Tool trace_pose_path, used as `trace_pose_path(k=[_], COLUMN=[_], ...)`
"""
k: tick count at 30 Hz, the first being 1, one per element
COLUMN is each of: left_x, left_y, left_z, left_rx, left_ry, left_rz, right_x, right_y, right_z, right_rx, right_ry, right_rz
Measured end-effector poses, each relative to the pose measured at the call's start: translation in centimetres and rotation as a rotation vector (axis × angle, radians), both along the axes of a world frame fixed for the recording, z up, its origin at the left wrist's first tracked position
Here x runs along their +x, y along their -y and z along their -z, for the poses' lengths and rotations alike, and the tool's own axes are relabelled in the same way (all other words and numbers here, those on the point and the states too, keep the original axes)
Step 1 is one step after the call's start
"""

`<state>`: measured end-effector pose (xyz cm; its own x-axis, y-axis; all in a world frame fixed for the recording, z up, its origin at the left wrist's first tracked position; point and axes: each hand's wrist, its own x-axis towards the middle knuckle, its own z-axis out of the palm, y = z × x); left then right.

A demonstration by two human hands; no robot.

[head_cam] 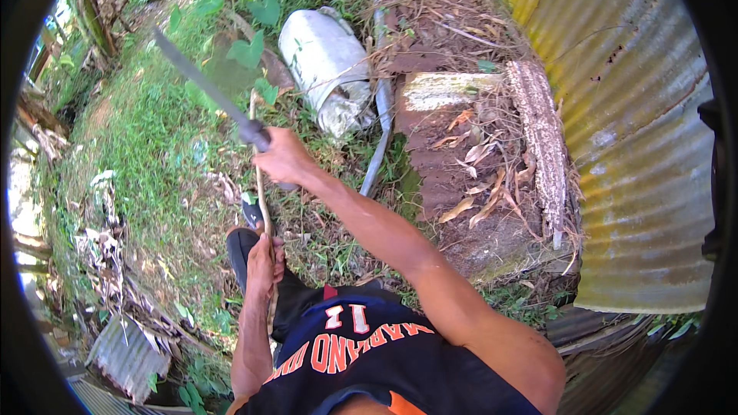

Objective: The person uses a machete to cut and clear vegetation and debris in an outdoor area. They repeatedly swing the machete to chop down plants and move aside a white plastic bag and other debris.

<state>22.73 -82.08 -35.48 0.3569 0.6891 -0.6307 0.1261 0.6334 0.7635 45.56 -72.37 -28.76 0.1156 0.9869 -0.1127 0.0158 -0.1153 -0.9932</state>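
Observation:
My right hand [282, 155] grips the handle of a machete [202, 80], held out ahead of my body with its long dark blade pointing to the upper left. A thin, slightly crooked wooden stick [262, 199] runs up from beside my thigh and passes by the machete's handle. Lower down, my left hand [265, 262] is closed around this stick, in front of my dark trousers. The stick's upper end stands beside the blade's base; whether the two touch I cannot tell.
A whitish cylindrical container [326, 52] lies on the grass beside a bent metal pipe [380, 104]. To the right are rusty sheeting with dry leaves [490, 202] and a yellowed corrugated metal sheet [628, 144]. A smaller corrugated piece [130, 357] lies at lower left.

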Motion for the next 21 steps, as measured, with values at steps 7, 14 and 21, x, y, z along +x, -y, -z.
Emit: trace_pose_path(k=[7, 14, 21], left_x=[1.6, 5.4, 6.1], left_y=[-4.0, -7.8, -6.5], left_z=[2.2, 2.5, 1.0], left_rx=[-0.104, -0.139, -0.114], left_ry=[0.029, 0.066, 0.104], left_rz=[0.060, 0.077, 0.097], right_x=[6.3, 5.9, 5.8], right_y=[14.0, 27.7, 23.5], right_z=[8.0, 16.8, 21.9], right_rx=[-0.278, -0.718, -0.626], right_ry=[0.170, -0.183, -0.272], right_rz=[0.311, 0.580, 0.588])
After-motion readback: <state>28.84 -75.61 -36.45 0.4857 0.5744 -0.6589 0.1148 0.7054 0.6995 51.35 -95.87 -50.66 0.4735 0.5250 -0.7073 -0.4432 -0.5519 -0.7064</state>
